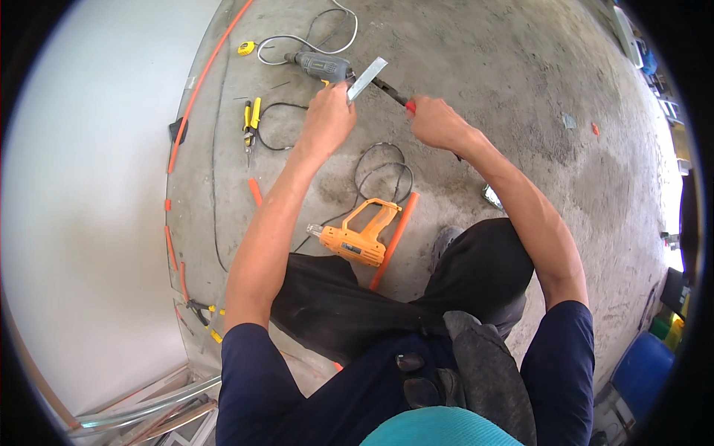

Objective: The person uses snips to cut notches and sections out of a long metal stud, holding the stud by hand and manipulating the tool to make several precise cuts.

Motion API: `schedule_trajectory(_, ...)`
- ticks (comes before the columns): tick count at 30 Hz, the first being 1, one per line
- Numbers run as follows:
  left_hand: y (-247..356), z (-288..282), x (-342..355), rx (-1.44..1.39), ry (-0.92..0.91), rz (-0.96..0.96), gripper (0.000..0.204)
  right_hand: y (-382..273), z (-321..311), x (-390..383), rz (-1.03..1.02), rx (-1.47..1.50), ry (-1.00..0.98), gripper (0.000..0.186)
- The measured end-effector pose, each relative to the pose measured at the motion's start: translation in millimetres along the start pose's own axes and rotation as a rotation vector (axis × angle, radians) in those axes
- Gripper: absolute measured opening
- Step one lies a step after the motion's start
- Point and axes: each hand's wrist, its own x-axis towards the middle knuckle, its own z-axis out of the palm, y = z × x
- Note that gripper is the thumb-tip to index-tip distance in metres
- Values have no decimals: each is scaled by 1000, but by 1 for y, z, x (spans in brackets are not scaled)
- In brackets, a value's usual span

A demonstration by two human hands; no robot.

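Near the top centre, my left hand (pixel 327 119) grips a short silver metal strip (pixel 369 75) that angles up to the right. My right hand (pixel 439 123) is closed on the red handle of a long dark tool (pixel 390 92), whose far end reaches behind the strip; its exact kind is unclear. A grey drill (pixel 320 66) lies on the concrete just beyond my left hand. Yellow-handled pliers (pixel 251 119) lie left of that hand. An orange heat gun (pixel 361 241) with a looped cord sits between my knees, beside an orange tube (pixel 401 223).
A white wall or panel (pixel 97 186) lines the left, with orange conduit (pixel 193 89) along its edge. A tape measure (pixel 246 48) is at the upper left; more pliers (pixel 204 320) lie at lower left near metal tubes (pixel 149 405). A blue plastic item (pixel 639 372) stands at lower right.
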Motion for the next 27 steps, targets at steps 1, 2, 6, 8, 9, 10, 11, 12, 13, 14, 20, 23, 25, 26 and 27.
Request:
schedule_trajectory(1,2,2,0,8,30,4,16,-1,0,-1,-1,27,0,33)
schedule_trajectory(2,3,4,0,24,73,-2,18,-3,0,-2,-4,60,3,35)
schedule_trajectory(6,9,12,5,-48,228,38,22,-10,-4,-5,25,46,-29,40)
schedule_trajectory(8,7,9,10,41,104,-66,21,-11,-5,-7,35,39,-33,40)
schedule_trajectory(9,6,6,13,27,99,-55,21,-11,-6,-7,53,30,-37,40)
schedule_trajectory(10,4,3,15,-19,71,-82,19,-10,-6,-7,72,41,-38,39)
schedule_trajectory(11,2,-1,17,-53,65,-106,19,-9,-6,-7,71,64,-30,38)
schedule_trajectory(12,-1,-5,19,-65,45,-110,19,-8,-5,-7,89,51,-39,38)
schedule_trajectory(13,-4,-10,23,-137,31,-93,22,-6,-4,-7,74,67,-6,37)
schedule_trajectory(14,-7,-14,23,-196,5,-111,27,-5,-2,-8,52,91,24,36)
schedule_trajectory(20,-16,-15,24,-191,8,-85,29,-3,-1,-1,11,72,30,31)
schedule_trajectory(23,-18,-6,26,-127,-34,-66,27,-2,-2,0,37,68,-18,31)
schedule_trajectory(25,-19,-1,26,-155,-40,-41,25,0,-1,-1,31,47,-20,30)
schedule_trajectory(26,-19,1,24,-161,-52,-72,24,1,1,-1,-7,40,-13,30)
schedule_trajectory(27,-18,2,24,-171,-55,-51,24,2,2,-1,9,32,-18,30)
